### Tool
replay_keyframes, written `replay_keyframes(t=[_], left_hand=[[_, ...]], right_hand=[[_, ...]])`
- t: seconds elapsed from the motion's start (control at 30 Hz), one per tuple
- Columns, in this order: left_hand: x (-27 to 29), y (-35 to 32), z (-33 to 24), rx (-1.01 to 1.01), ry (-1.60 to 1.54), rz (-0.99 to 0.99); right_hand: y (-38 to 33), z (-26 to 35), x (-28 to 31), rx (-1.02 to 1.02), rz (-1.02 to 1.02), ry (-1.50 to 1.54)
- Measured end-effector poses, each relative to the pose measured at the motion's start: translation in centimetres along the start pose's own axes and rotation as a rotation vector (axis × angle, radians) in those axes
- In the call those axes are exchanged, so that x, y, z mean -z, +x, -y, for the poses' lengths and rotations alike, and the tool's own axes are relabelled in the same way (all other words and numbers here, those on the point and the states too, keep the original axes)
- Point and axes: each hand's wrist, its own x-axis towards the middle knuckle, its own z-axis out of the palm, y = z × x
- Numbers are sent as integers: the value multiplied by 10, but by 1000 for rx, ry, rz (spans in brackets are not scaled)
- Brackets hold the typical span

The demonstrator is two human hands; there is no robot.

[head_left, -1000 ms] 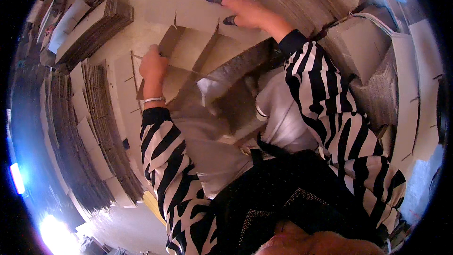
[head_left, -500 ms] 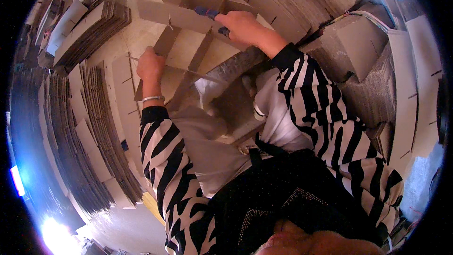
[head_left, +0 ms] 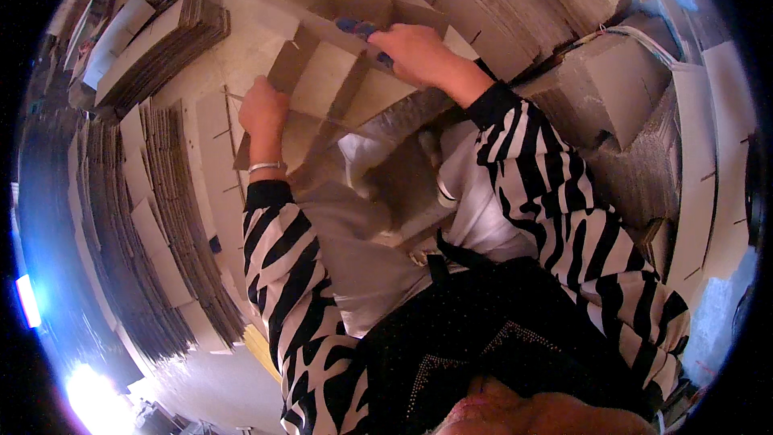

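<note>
A partly assembled cardboard divider [head_left: 344, 87] of crossed, slotted brown strips stands on the pale work surface in front of me. My left hand [head_left: 264, 109] is closed at its near left corner, pinching the end of a strip. On its far right side my right hand [head_left: 412, 53] grips the end of another cardboard strip [head_left: 310, 22], which is smeared by motion. Dark blue covers [head_left: 354, 28] wrap some of the right fingertips. Further crossed strips [head_left: 346, 5] rise upright just beyond this hand. The strip ends inside both hands are hidden by the fingers.
Stacks of slotted cardboard strips stand at the left [head_left: 161, 217], at the far left [head_left: 165, 48] and at the right [head_left: 636, 145]. A large pile of cardboard sheets [head_left: 515, 8] lies at the far right. My lap is close below the divider.
Both hands have shifted slightly while keeping their grips. The strip at my right hand has moved and now looks blurred. The view has shifted a little too.
</note>
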Motion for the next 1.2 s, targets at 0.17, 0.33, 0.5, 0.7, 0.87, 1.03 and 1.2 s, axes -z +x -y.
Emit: replay_keyframes(t=[0.17, 0.33, 0.5, 0.7, 0.87, 1.03, 1.2], left_hand=[[6, -3, -2, -8, -19, 17], [10, -9, -4, -15, -4, 35], [11, -7, -14, 41, -12, 34], [3, -2, -2, 29, -6, 27], [8, -6, -2, -24, -15, 44], [8, -4, -2, -39, -29, 39], [9, -7, -6, -73, -74, 65]], right_hand=[[10, 3, -9, 16, 67, -50], [12, 5, -8, 10, 77, -65], [4, -8, -27, -31, 19, -41], [-6, -2, -32, 52, -21, 6], [0, -18, -43, 196, -117, 68], [11, 7, -48, 22, 24, -32], [8, 11, -33, -74, 135, -5]])
